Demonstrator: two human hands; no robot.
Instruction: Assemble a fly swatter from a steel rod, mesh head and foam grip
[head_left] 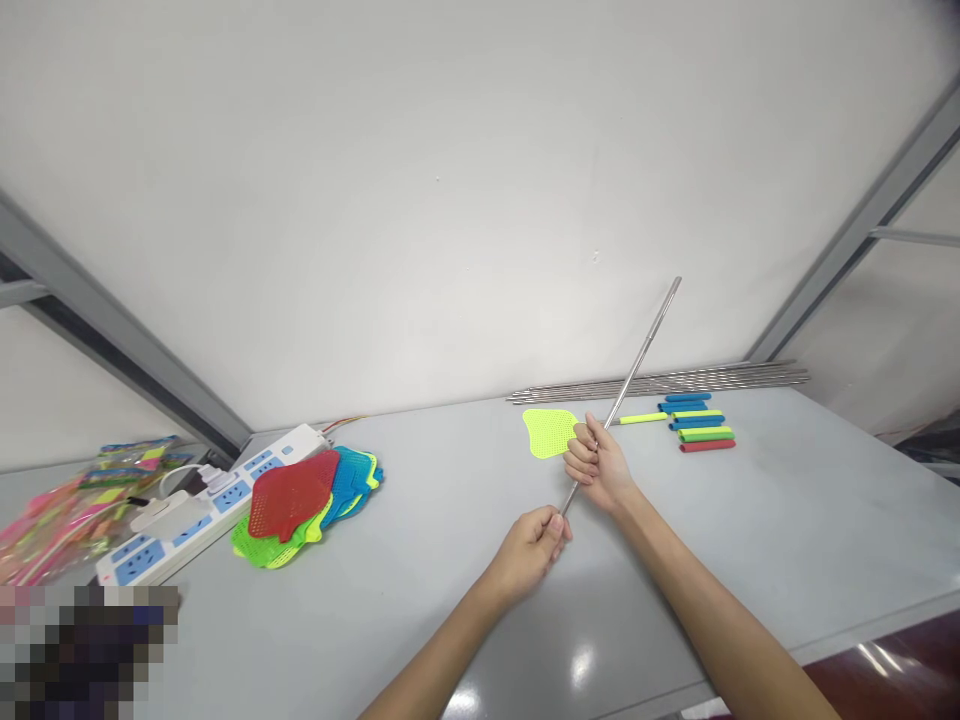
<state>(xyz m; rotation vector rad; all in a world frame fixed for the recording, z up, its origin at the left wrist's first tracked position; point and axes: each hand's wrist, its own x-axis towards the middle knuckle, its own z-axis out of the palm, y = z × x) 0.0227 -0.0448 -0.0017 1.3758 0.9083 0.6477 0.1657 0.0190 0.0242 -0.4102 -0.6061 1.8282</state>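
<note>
My left hand (529,555) closes around the lower end of a thin steel rod (637,370), which slants up and away to the right. Further along the rod, my right hand (600,462) grips it in a fist. Just behind my right hand, a flat lime-yellow mesh fly swatter head (547,432) lies on the table, its right edge hidden by my fingers. The rod's upper tip stands free in the air.
On the grey table (675,560), coloured foam grip tubes (697,425) lie at the back right, beside a bundle of steel rods (660,383). A pile of swatter heads (292,495), a white power strip (217,500) and plastic-wrapped swatters (82,520) lie to the left.
</note>
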